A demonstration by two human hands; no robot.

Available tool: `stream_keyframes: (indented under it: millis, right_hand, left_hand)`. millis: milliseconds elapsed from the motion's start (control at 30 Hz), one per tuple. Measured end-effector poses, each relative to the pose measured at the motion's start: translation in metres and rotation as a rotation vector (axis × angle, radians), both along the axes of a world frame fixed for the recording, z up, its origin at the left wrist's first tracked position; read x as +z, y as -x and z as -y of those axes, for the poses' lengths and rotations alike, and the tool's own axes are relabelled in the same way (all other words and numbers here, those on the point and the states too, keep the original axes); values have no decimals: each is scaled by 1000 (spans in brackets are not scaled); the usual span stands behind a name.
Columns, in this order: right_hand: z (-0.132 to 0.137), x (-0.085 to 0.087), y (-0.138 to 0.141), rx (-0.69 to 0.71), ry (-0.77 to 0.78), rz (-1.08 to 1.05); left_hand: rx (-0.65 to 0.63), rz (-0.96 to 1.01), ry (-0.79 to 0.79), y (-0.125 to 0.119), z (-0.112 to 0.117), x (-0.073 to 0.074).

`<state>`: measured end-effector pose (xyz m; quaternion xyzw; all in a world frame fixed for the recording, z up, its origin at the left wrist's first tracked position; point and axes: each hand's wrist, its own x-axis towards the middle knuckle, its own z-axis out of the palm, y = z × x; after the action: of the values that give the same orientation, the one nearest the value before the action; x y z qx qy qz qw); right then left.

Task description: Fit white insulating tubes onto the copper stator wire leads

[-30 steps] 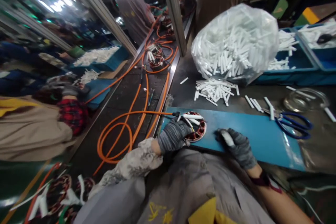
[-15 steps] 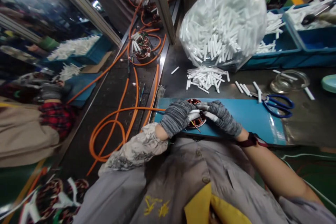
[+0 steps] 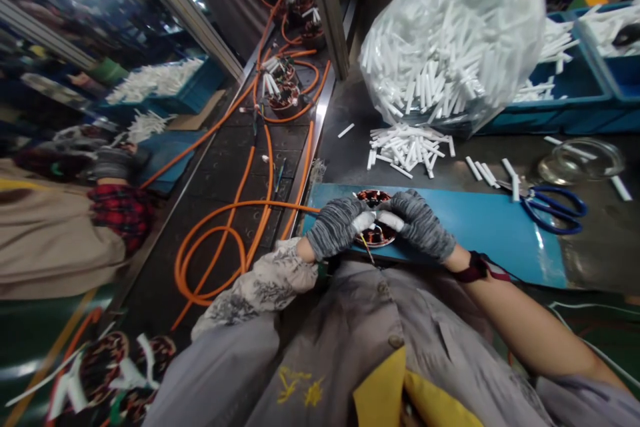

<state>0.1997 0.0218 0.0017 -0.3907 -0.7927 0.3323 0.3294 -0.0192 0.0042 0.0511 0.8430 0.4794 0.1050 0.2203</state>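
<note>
Copper windings show in a round motor stator (image 3: 376, 235), which lies on the blue sheet (image 3: 480, 233) close to my body. Over its middle, my left hand (image 3: 334, 227) is closed, the white fingertips of its grey glove pinched at a small white piece (image 3: 375, 215). My right hand (image 3: 423, 223), gloved alike, meets it from the other side with its fingers closed at the same piece. The fingertips hide most of that piece. A thin yellow lead (image 3: 367, 245) hangs from the stator's near edge.
Beyond the sheet lie a pile of white tubes (image 3: 407, 147) and a clear bag (image 3: 450, 47) full of them. Blue scissors (image 3: 553, 209) and a glass dish (image 3: 580, 160) are at right. Orange cable (image 3: 240, 213) loops at left, where another person's gloved hand (image 3: 113, 163) works.
The white tube seen between my fingers is now mostly covered. My fingertips have come closer together over the stator. The view has shifted slightly left.
</note>
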Motion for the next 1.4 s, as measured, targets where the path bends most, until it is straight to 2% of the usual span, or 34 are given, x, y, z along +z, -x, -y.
stream_keyframes:
  millis: [100, 167, 367, 467, 500, 567, 633, 700, 767, 867, 967, 1033, 1133, 1200, 1267, 1400]
  right_hand:
    - [1, 1, -1, 37, 28, -20]
    - [2, -1, -3, 50, 32, -35]
    - [13, -10, -7, -75, -58, 55]
    - [19, -16, -17, -162, 35, -49]
    - [20, -18, -21, -224, 95, -121]
    - [21, -22, -31, -258, 211, -179]
    - [25, -24, -40, -287, 239, -174]
    - [31, -26, -48, -334, 146, -145]
    - [39, -28, -51, -315, -21, -95]
    - [43, -30, -45, -115, -264, 3]
    - [38, -30, -30, -44, -383, 35]
    - [33, -27, -23, -80, -329, 24]
    - [28, -19, -20, -159, -92, -4]
    - [24, -13, -20, -197, 67, -8]
    - [17, -8, -21, -188, 189, -22]
    - [0, -6, -22, -146, 344, -82]
  left_hand:
    - [-24, 107, 60, 3, -2, 1]
    - [-43, 90, 77, 3, -7, 2]
    - [-119, -309, 57, -16, -23, 16]
    - [-166, -378, 78, -37, -30, 19]
    - [-192, -389, 61, -44, -33, 18]
    - [-292, -393, 7, -53, -38, 15]
    - [-339, -369, -60, -54, -41, 14]
    - [-307, -275, -78, -46, -44, 14]
    - [-238, -145, 20, -35, -47, 13]
    - [-80, -66, 165, -25, -53, 4]
    - [65, -82, 57, -23, -54, -8]
    - [41, -64, -68, -18, -50, -10]
    - [-161, -56, -233, -4, -39, -1]
    - [-248, -131, -306, 4, -33, 4]
    - [-242, -222, -366, 6, -28, 4]
    - [-212, -297, -466, -5, -22, -6]
